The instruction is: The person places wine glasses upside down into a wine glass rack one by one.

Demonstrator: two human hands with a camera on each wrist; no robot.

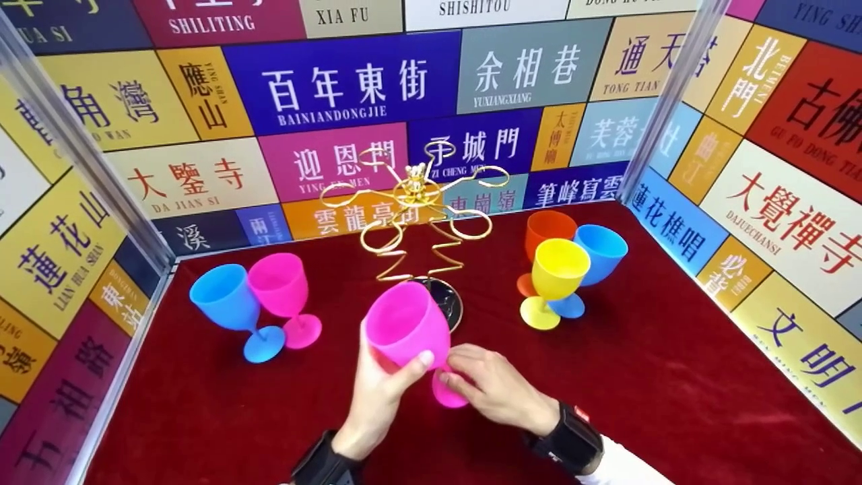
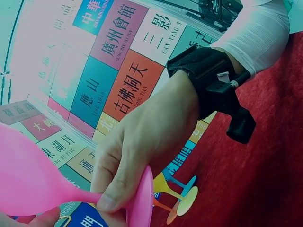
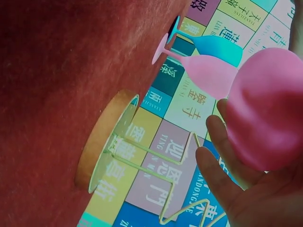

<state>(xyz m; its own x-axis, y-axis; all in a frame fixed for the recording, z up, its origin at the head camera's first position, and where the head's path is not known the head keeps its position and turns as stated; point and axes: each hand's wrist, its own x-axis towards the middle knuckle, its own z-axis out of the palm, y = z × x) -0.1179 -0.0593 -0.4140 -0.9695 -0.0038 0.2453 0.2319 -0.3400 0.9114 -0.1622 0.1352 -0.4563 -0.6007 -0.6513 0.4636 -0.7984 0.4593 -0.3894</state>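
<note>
A bright pink plastic goblet point(image 1: 404, 320) is held tilted in front of the gold wire stand, its mouth facing up and to the left. My left hand point(image 1: 378, 391) grips the goblet's bowl, with the thumb across the near side. Down at the stem and foot, my right hand point(image 1: 502, 389) pinches the same goblet. The left wrist view shows the right hand point(image 2: 147, 132) with thumb and fingers on the stem beside the round foot point(image 2: 144, 201). In the right wrist view, the left hand's fingers point(image 3: 222, 175) spread along the bowl point(image 3: 265, 109).
Behind the hands, a gold wire stand point(image 1: 441, 225) with several rings rises from a round black base point(image 1: 448, 306). A blue goblet point(image 1: 225, 296) and another pink goblet point(image 1: 279, 283) stand at left. Red point(image 1: 542, 225), yellow point(image 1: 560, 269) and blue goblets point(image 1: 604, 254) cluster at right. Printed panels enclose the red cloth point(image 1: 673, 377).
</note>
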